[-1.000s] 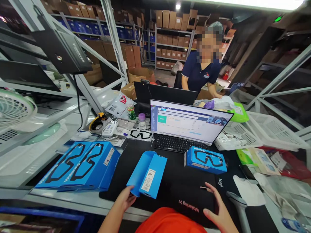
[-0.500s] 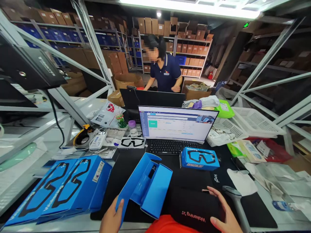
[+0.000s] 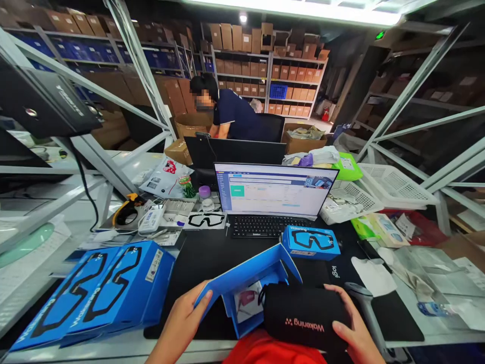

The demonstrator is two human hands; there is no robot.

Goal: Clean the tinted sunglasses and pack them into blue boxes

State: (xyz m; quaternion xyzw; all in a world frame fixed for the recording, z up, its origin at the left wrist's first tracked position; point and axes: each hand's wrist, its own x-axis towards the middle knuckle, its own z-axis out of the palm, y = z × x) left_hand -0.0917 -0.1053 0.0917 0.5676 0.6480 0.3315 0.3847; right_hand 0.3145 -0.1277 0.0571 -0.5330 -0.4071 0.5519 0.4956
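My left hand (image 3: 191, 311) pinches the raised lid flap of an open blue cardboard box (image 3: 246, 270), which is tilted toward me. Inside the box lies a printed card (image 3: 248, 302) with a reddish picture. A black glasses case (image 3: 303, 313) marked "Wakening" is gripped at its right end by my right hand (image 3: 352, 323), thumb in front and fingers behind. The case's left end is at the box's opening; whether it touches the box I cannot tell. Just behind them sits a closed blue Wakening box (image 3: 310, 242).
Larger blue boxes (image 3: 113, 288) stand at the left. A monitor (image 3: 275, 189) and keyboard (image 3: 261, 226) are at the back. To the right are a grey handheld scanner (image 3: 364, 298), white baskets (image 3: 397, 182) and plastic bags (image 3: 428, 268). Across the desk, a person (image 3: 235, 108) bends down.
The blue box has swung round so its open inside faces me, showing the card. The glasses case has lifted and come against or near the opening. The person opposite has bent down leftward.
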